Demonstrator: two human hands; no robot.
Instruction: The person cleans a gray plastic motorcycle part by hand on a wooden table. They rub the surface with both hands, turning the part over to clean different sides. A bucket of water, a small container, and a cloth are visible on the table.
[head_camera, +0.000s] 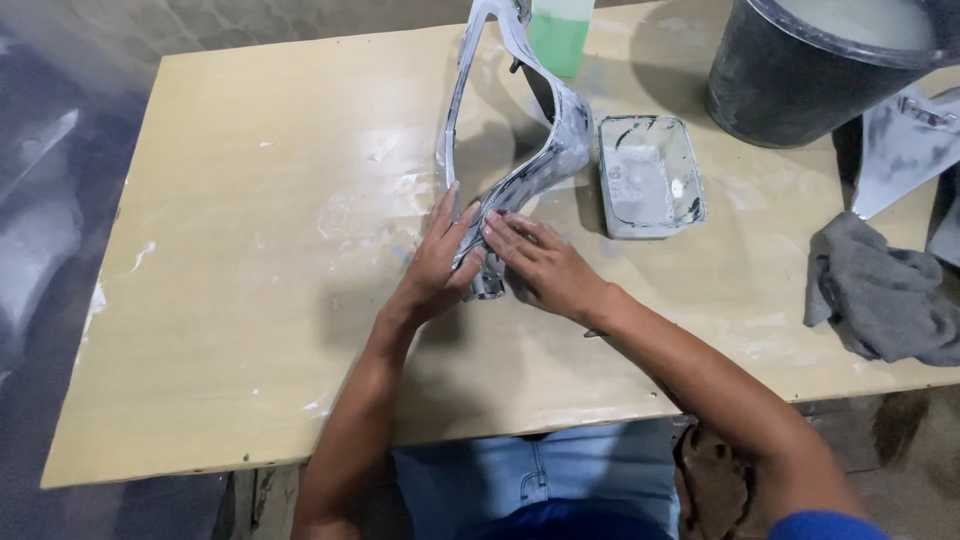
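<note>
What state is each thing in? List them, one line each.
Curved grey part: standing on edge, smeared with filler.
Left hand: flat against the part's lower end.
Right hand: pressing the same end.
Shallow tray: open, pale paste inside.
Bucket: upright, open.
Grey rag: crumpled.
Table: paint-stained.

The tabletop (250, 300) is pale yellowish tan, marked with white smears and specks. The curved panel piece (560, 130) is light grey, streaked with black and dark smudges. The small rectangular tray (690, 190) is pale greenish grey with a whitish patch inside and black marks along its rim. The bucket (790, 90) is dark grey, its contents off-white. The crumpled rag (885, 295) is plain mid grey. The bottle (558, 40) at the top edge is green below, whitish above. The trousers (530, 480) are light blue.
</note>
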